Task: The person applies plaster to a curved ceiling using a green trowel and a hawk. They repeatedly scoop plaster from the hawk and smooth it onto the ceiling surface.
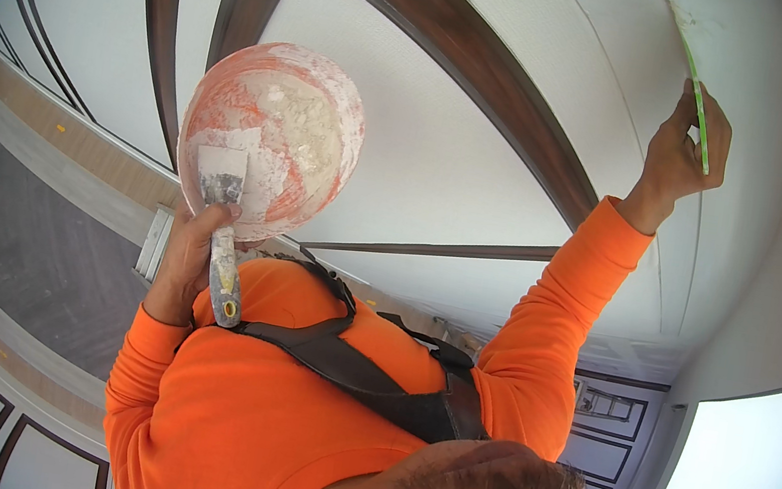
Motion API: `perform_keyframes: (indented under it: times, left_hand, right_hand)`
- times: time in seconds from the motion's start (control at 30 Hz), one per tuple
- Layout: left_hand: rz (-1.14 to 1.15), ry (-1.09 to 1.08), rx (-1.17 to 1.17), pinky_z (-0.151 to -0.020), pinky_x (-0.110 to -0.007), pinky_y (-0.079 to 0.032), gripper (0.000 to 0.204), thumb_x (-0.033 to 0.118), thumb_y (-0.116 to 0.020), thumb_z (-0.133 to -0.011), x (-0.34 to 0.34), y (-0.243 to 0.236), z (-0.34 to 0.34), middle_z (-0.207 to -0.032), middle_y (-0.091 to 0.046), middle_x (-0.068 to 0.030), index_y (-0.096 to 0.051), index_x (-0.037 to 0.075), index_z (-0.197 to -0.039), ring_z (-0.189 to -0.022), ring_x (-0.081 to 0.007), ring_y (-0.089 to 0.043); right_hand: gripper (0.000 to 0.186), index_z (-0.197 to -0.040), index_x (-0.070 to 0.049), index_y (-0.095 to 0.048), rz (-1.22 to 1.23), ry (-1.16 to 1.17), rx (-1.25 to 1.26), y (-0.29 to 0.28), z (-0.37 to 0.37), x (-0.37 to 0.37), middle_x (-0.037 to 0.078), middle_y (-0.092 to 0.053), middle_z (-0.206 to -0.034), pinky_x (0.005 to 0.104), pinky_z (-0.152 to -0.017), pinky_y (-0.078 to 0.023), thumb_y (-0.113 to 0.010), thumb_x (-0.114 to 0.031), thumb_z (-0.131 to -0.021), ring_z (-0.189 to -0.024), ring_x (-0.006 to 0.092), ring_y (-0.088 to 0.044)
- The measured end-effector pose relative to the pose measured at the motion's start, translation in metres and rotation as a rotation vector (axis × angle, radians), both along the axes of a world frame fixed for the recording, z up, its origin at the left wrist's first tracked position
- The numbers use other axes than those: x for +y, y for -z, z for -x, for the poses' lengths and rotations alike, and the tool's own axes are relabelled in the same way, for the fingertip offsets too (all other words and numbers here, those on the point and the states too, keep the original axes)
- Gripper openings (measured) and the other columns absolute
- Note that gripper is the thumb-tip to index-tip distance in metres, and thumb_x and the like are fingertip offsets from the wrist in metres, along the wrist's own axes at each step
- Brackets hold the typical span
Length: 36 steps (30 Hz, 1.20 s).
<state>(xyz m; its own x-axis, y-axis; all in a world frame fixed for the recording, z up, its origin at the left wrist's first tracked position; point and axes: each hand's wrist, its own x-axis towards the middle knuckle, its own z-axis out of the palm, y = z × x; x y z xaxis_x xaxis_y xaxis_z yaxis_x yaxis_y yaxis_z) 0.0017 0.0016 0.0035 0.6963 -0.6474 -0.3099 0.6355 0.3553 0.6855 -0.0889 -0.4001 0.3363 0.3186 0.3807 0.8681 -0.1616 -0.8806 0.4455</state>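
Observation:
My left hand (186, 252) is closed around the rim of a round, reddish bowl (355, 128). Its walls are smeared with white, and off-white paste (301, 135) lies inside. Under the same thumb sits a putty knife (222, 265), its blade inside the bowl and its worn handle sticking out toward my chest. At the upper right my raised right hand (688, 152) pinches a thin, bright green strip-like piece (696, 80), seen nearly edge-on. Its far end meets the pale surface, where some paste (682, 20) shows. Whether it is tape or a flat spreader I cannot tell.
White panels (374, 90) with dark brown wooden trim (462, 43) fill the space ahead. A grey floor strip (33, 201) runs along the left. A bright white rectangle (740, 479) is at the lower right. Dark straps (360, 382) cross my orange top.

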Motion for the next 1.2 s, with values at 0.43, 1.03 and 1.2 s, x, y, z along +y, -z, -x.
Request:
perform_keyframes:
  times: [0.43, 1.03, 1.2]
  left_hand:
    - [0.004, 0.001, 0.024, -0.069, -0.052, -0.063, 0.068, 0.015, -0.061, -0.083, 0.001, -0.005, -0.001, -0.117, -0.06, -0.0265, -0.034, -0.007, -0.142, -0.093, -0.0386, -0.07]
    - [0.001, -0.016, 0.047, -0.07, -0.051, -0.063, 0.066, 0.016, -0.061, -0.083, 0.0, 0.003, 0.0, -0.114, -0.062, -0.0262, -0.037, -0.01, -0.139, -0.091, -0.0383, -0.071]
    - [-0.005, -0.007, 0.036, -0.07, -0.051, -0.063, 0.065, 0.016, -0.062, -0.083, 0.001, -0.001, -0.002, -0.115, -0.062, -0.0262, -0.039, -0.01, -0.138, -0.092, -0.0384, -0.071]
  right_hand:
    - [0.034, -0.099, -0.003, -0.076, 0.114, -0.002, 0.004, 0.008, 0.001, 0.019, 0.01, -0.075, -0.095, 0.0299, -0.072, -0.059, -0.073, 0.018, -0.074, -0.082, 0.0237, -0.073]
    - [0.032, -0.099, -0.004, -0.076, 0.0, -0.018, -0.015, 0.002, -0.014, 0.009, 0.009, -0.075, -0.093, 0.0293, -0.069, -0.059, -0.074, 0.016, -0.075, -0.081, 0.0224, -0.072]
    - [0.029, -0.099, -0.004, -0.077, -0.01, 0.001, -0.026, 0.002, -0.006, 0.013, 0.01, -0.074, -0.092, 0.0289, -0.067, -0.058, -0.075, 0.015, -0.077, -0.08, 0.0218, -0.072]
